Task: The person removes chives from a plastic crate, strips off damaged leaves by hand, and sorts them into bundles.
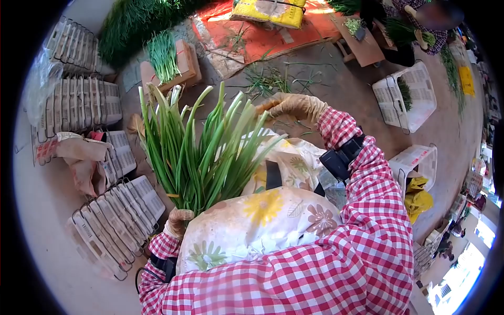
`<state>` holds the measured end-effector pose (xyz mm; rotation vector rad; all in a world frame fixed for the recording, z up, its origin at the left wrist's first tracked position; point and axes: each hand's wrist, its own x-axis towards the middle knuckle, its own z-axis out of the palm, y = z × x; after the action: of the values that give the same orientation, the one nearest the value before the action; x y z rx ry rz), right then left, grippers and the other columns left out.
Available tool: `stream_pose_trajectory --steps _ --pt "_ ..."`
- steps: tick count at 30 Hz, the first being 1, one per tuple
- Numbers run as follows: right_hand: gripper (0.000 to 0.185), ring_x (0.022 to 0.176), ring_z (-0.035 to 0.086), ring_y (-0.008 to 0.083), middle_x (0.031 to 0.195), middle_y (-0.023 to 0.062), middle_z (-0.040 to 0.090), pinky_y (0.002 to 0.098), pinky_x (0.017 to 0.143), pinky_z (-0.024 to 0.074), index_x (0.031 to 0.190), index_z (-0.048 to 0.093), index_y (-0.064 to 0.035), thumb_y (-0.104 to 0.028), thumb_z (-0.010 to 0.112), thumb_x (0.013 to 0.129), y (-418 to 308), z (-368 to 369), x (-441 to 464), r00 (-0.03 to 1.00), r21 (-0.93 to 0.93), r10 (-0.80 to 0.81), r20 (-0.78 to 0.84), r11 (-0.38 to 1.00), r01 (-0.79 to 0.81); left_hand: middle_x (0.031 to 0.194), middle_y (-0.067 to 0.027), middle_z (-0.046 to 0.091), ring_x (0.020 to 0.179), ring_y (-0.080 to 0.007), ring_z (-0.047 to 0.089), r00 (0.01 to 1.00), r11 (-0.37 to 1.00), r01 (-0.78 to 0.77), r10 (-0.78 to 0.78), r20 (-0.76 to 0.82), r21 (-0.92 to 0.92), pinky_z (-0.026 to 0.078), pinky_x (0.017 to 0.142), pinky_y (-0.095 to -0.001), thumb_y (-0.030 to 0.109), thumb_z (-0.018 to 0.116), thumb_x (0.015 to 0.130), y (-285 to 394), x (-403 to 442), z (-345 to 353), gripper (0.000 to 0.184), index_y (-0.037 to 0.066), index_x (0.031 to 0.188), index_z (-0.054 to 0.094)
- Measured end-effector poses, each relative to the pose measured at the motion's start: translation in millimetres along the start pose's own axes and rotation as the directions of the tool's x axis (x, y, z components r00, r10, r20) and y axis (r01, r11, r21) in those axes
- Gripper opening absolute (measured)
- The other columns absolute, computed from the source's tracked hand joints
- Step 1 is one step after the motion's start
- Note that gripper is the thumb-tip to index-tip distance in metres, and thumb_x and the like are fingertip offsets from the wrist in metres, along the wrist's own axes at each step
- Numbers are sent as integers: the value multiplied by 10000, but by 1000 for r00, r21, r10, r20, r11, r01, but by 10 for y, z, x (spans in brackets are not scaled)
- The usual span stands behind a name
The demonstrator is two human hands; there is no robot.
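A thick bunch of scallions (197, 157) stands fanned out in front of my chest, pale stalk ends upward and green leaves below. My left hand (180, 221), in a tan glove, is closed around the bottom of the bunch. My right hand (289, 106), gloved too, curls over from the right with its fingertips at the outer stalks, closed on them as far as I can see. Blur softens the stalks there. A flowered apron (273, 215) covers my lap behind the bunch.
Stacked white crates (84, 105) line the left side. Tied scallions (164, 56) lie on a wooden stool (187, 65). Loose leaves (268, 81) litter the floor by a red sheet (268, 39). A white basket (407, 97) stands right, near another person (433, 39) at work.
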<state>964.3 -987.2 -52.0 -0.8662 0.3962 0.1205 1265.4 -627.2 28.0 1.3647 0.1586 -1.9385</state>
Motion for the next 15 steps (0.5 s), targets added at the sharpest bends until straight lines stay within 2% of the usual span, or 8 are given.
stream_pose_trajectory --steps 1,2,5,6,9,10,13,15 --pt "400 984 565 149 1146 81 597 287 911 432 1219 523 43 -135 579 865 -27 30 -28 999 67 37 33 997 -39 998 -113 651 847 -236 632 1000 1000 1 -1 4 1 510 809 -341 0 652 670 19 10 -6 448 2 1114 588" --pt "421 925 565 138 1125 70 597 289 898 431 1211 526 49 -186 576 865 -100 106 -75 999 6 42 4 999 -42 998 -113 651 847 -236 632 1000 1000 1 -1 5 5 510 809 -341 0 652 671 25 16 -4 448 2 1114 588" --pt "481 897 556 123 1115 64 594 286 887 422 1219 519 51 -264 576 859 10 23 -4 976 77 -148 157 988 138 998 -113 651 848 -237 632 1000 1000 5 -5 9 14 510 810 -341 1 652 671 49 22 -18 446 1 1113 589" --pt "504 929 553 106 1111 63 608 272 885 410 1191 556 27 -341 580 847 60 -59 5 965 -17 -203 164 978 208 999 -114 651 848 -237 632 1000 1000 7 -7 13 18 510 810 -341 1 651 671 52 26 -18 446 1 1113 589" --pt "428 959 544 93 1076 64 634 260 882 405 1135 614 -8 -327 589 850 -50 33 -10 995 -295 -63 83 952 85 999 -114 651 849 -237 632 1000 999 17 -17 17 27 510 811 -342 2 651 672 81 49 -16 444 1 1112 590" --pt "336 913 565 93 1014 57 661 246 836 431 1079 654 -34 -264 628 836 -223 262 -76 1000 -254 -14 8 967 16 999 -114 651 849 -237 632 1000 999 20 -21 21 33 510 811 -342 3 651 672 93 51 -11 444 1 1112 590" --pt "380 873 582 92 972 59 669 248 789 443 1061 652 -7 -233 675 756 -228 347 -57 994 -299 69 -84 950 -91 999 -115 651 850 -237 632 999 999 32 -33 25 34 510 811 -342 4 651 673 111 59 -6 442 1 1111 590" --pt "358 849 587 114 931 60 669 254 773 451 1024 660 -2 -203 685 729 -248 400 -76 984 -310 56 -168 945 -107 999 -115 651 850 -237 632 999 999 41 -42 27 36 510 812 -342 5 650 673 105 58 -10 441 1 1110 591"
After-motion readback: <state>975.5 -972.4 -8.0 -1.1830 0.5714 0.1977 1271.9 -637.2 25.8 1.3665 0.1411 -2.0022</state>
